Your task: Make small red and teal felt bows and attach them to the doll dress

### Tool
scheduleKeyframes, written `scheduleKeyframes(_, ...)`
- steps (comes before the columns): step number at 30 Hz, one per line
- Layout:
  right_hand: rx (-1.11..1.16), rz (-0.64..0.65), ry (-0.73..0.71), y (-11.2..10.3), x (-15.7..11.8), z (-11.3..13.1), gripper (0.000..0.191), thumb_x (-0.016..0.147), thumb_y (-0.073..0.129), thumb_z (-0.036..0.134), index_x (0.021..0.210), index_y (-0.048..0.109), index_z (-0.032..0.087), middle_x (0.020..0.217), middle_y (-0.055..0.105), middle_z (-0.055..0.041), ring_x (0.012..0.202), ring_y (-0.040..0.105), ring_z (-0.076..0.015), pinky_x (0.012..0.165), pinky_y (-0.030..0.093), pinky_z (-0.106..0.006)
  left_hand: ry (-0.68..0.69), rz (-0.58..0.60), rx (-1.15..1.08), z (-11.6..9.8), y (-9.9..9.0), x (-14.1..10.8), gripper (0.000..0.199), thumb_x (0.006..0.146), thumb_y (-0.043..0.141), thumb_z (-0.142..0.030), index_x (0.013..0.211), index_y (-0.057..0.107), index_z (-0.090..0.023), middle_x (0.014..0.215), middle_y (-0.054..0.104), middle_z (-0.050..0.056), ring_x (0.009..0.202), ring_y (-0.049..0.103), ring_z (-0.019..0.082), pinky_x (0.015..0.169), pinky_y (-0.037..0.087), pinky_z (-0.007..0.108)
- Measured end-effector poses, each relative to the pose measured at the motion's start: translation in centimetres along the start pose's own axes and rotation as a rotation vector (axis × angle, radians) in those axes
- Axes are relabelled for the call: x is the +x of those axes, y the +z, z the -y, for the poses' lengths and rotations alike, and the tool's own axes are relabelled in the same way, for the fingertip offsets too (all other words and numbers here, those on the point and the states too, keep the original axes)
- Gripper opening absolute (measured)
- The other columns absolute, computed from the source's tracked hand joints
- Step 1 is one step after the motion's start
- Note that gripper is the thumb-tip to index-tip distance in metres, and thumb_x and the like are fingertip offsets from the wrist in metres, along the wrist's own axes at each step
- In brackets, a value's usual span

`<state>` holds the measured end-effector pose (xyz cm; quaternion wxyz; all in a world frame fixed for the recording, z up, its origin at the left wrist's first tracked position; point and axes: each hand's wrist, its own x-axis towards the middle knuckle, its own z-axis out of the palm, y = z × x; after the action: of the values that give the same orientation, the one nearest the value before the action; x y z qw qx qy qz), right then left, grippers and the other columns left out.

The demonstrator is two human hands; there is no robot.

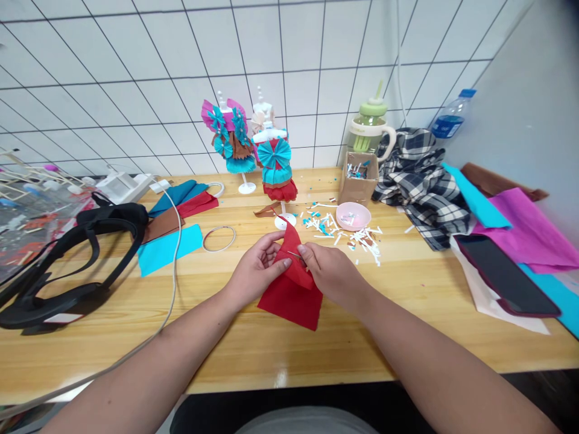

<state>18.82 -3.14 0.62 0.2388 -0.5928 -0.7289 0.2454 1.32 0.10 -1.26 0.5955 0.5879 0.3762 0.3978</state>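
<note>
While the red sheet (289,306) is held between both hands, over the front half of the table (271,361), a cutting step is judged to be in hand. Upper part of the sheet is raised and bent, with a pointed end stood up towards the small mannequin (277,175); a flatter part is spread below, and whether it is a second layer cannot be told. Left edge is pinched by the left hand (256,269), thumb laid over the front, other fingers curled beside it. What look like small scissors (296,255) are clamped in the right hand (333,272), handles covered by the fingers, thin metal pointed left across the red, near the left thumb. Whether the blades are parted cannot be told. For the next snip, the sheet would need to be kept taut from the left, the cut line steadied, and the left thumb held clear of the tips. Paper scraps (324,228) are strewn farther back, around the pink dish (367,219), and are touched by neither hand
</note>
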Motion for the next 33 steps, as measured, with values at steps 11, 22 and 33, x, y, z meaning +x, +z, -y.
scheduleKeyframes(11,-0.018,-0.013,0.012,0.0,0.1,0.0,0.042,0.100,0.021,0.043,0.074,0.046,0.021,0.067,0.058,0.0002,0.063,0.051,-0.0129,0.058,0.027,-0.025,-0.038,-0.019,-0.026,-0.4,0.2,-0.1,0.050,0.077,0.070,-0.031,0.121,0.051,-0.019,0.087,0.063,0.001,0.081,0.060,0.014,0.073,0.047,0.025)
scheduleKeyframes(22,-0.072,0.003,0.010,-0.1,0.0,0.2,0.043,0.100,0.021,0.043,0.075,0.049,0.021,0.067,0.058,-0.0007,0.063,0.051,-0.0137,0.059,0.027,-0.026,-0.024,-0.022,-0.004,-0.8,0.1,-0.1,0.054,0.078,0.067,-0.031,0.126,0.048,-0.019,0.079,0.060,-0.001,0.075,0.057,0.012,0.069,0.044,0.024)
scheduleKeyframes(33,-0.089,0.021,0.010,-0.1,-0.1,0.2,0.044,0.100,0.021,0.042,0.080,0.053,0.020,0.072,0.063,-0.0024,0.067,0.055,-0.0143,0.061,0.029,-0.026,0.010,-0.037,0.025,-1.2,0.3,-0.2,0.053,0.079,0.066,-0.029,0.128,0.048,-0.019,0.075,0.057,-0.002,0.070,0.054,0.010,0.066,0.042,0.022)
